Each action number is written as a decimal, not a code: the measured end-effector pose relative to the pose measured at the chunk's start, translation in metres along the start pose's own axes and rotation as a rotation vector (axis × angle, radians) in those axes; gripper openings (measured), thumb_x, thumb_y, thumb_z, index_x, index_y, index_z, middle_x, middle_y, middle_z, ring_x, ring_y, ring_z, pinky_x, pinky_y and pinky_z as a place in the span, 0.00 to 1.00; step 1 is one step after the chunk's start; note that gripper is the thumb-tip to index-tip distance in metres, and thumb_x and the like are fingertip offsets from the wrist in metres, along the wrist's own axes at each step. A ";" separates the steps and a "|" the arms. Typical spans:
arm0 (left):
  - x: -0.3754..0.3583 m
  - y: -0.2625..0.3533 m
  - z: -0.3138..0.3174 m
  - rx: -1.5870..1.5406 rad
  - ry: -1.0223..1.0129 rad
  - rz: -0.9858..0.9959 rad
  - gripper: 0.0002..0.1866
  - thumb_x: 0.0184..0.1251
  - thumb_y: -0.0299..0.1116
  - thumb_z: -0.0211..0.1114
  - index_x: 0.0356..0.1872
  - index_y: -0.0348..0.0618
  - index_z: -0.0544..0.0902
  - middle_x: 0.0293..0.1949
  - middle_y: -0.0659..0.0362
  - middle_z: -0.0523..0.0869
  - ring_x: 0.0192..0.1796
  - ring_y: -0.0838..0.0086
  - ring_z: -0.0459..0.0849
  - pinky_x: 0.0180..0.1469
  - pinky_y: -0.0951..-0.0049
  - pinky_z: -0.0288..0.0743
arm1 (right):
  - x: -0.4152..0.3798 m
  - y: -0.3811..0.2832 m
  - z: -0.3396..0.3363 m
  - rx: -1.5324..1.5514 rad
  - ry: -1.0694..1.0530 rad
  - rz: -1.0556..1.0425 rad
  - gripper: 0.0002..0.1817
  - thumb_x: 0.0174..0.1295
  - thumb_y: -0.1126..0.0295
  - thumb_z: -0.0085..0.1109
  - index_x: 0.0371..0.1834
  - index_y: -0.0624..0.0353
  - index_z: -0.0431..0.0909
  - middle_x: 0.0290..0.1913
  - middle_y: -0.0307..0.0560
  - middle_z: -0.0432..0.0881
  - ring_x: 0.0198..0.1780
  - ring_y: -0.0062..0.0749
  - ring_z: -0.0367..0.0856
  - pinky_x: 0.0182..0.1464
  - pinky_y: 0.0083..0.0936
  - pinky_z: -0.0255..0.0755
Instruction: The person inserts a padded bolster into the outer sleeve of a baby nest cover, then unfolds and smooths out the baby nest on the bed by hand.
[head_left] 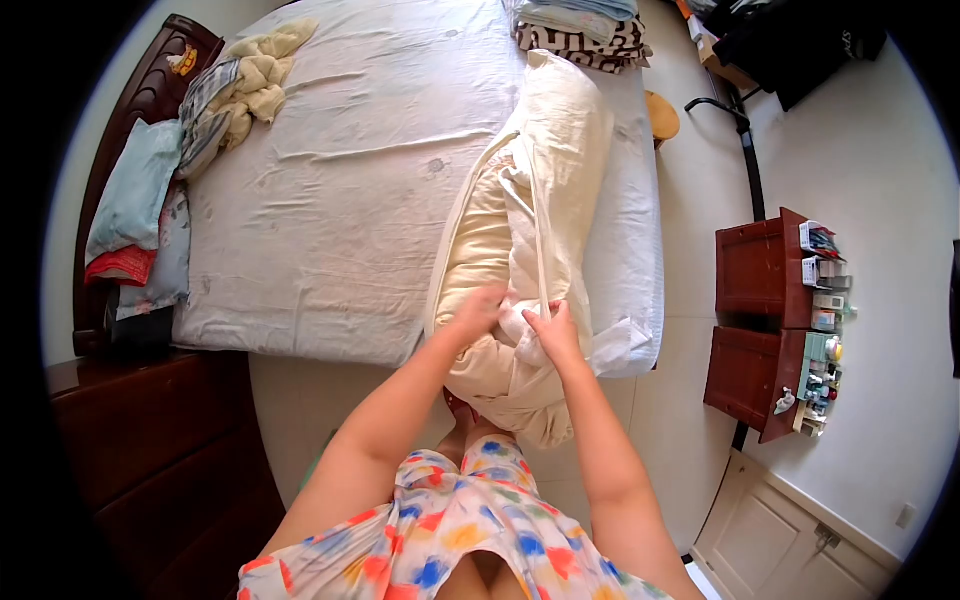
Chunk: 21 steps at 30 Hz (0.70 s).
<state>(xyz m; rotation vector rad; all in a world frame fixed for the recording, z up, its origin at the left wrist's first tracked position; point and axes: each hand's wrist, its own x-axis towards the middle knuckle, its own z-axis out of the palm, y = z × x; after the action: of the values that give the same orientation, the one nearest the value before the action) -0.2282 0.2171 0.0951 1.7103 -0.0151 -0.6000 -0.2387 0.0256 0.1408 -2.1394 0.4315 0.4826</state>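
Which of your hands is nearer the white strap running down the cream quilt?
Right. The right hand grips the quilt at the lower end of the white strap; the left hand presses the quilt further left, apart from the strap.

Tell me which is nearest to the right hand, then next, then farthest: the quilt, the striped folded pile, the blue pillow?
From the right hand:
1. Quilt, gripped by that hand at the bed's edge.
2. Striped folded pile, at the bed's far end.
3. Blue pillow, far left, by the headboard.

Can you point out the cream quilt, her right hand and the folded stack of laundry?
cream quilt (560, 130), head view, upper folded end.
right hand (553, 330), head view, back of hand.
folded laundry stack (580, 25), head view, top layers.
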 end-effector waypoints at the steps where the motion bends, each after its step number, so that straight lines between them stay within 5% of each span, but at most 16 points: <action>1: -0.008 -0.012 -0.016 0.247 0.338 0.006 0.29 0.57 0.30 0.70 0.61 0.41 0.73 0.60 0.51 0.76 0.63 0.62 0.72 0.64 0.63 0.66 | 0.003 0.001 0.002 0.001 -0.017 0.006 0.28 0.53 0.56 0.68 0.49 0.62 0.69 0.41 0.66 0.82 0.47 0.56 0.81 0.49 0.40 0.73; 2: -0.015 -0.027 -0.029 0.496 0.675 0.010 0.27 0.55 0.32 0.71 0.58 0.41 0.76 0.58 0.50 0.77 0.61 0.59 0.74 0.63 0.61 0.67 | 0.008 0.004 0.006 0.001 -0.036 0.013 0.28 0.52 0.57 0.69 0.49 0.62 0.69 0.41 0.66 0.82 0.47 0.56 0.81 0.49 0.40 0.73; 4: -0.020 -0.085 -0.032 0.568 0.803 -0.235 0.21 0.56 0.33 0.70 0.51 0.40 0.78 0.52 0.50 0.81 0.55 0.57 0.78 0.60 0.59 0.70 | 0.016 0.012 0.016 -0.026 -0.057 0.020 0.27 0.51 0.60 0.69 0.49 0.61 0.68 0.42 0.64 0.82 0.47 0.56 0.81 0.50 0.40 0.73; 8: -0.040 -0.110 -0.056 0.313 0.513 -0.650 0.15 0.61 0.37 0.65 0.45 0.38 0.78 0.44 0.51 0.85 0.46 0.53 0.81 0.54 0.58 0.72 | 0.025 0.027 0.035 -0.050 -0.047 0.013 0.25 0.52 0.62 0.67 0.50 0.60 0.68 0.45 0.62 0.82 0.48 0.55 0.80 0.52 0.41 0.72; 11: -0.055 -0.087 -0.058 0.335 0.494 -0.612 0.11 0.68 0.37 0.58 0.43 0.40 0.77 0.40 0.57 0.85 0.41 0.61 0.82 0.50 0.61 0.73 | 0.026 0.034 0.037 -0.031 -0.013 0.016 0.23 0.57 0.63 0.62 0.53 0.62 0.69 0.47 0.63 0.81 0.50 0.57 0.79 0.53 0.40 0.71; 14: -0.079 -0.054 -0.049 -0.351 0.511 -0.307 0.06 0.70 0.32 0.55 0.41 0.42 0.77 0.36 0.64 0.82 0.40 0.74 0.79 0.48 0.70 0.72 | 0.025 0.039 0.039 -0.091 0.085 0.023 0.24 0.62 0.63 0.56 0.58 0.67 0.69 0.50 0.67 0.79 0.53 0.59 0.78 0.56 0.38 0.70; 17: -0.095 -0.002 -0.041 -0.607 0.471 -0.129 0.05 0.72 0.30 0.53 0.43 0.45 0.76 0.38 0.65 0.81 0.40 0.79 0.78 0.47 0.74 0.73 | 0.024 0.036 0.020 0.054 0.059 0.063 0.25 0.62 0.63 0.56 0.57 0.69 0.69 0.53 0.66 0.78 0.56 0.55 0.77 0.58 0.36 0.69; 18: -0.095 0.010 -0.041 -0.699 0.479 -0.079 0.05 0.72 0.30 0.53 0.43 0.45 0.76 0.39 0.65 0.81 0.40 0.79 0.78 0.48 0.75 0.73 | 0.017 0.030 0.013 0.215 0.120 0.060 0.21 0.66 0.64 0.53 0.54 0.70 0.70 0.54 0.58 0.78 0.55 0.43 0.77 0.56 0.32 0.69; 21: -0.082 0.051 -0.056 -0.864 0.462 0.075 0.05 0.72 0.30 0.54 0.43 0.45 0.76 0.39 0.65 0.81 0.41 0.79 0.78 0.48 0.75 0.73 | 0.023 0.046 0.011 0.671 0.135 0.004 0.15 0.69 0.66 0.49 0.52 0.64 0.72 0.48 0.50 0.80 0.47 0.31 0.77 0.50 0.27 0.70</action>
<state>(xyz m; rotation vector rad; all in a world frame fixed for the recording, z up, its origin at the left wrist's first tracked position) -0.2617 0.2830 0.1786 0.9572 0.4449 -0.0956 -0.2423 0.0062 0.0921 -1.5221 0.5780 0.1564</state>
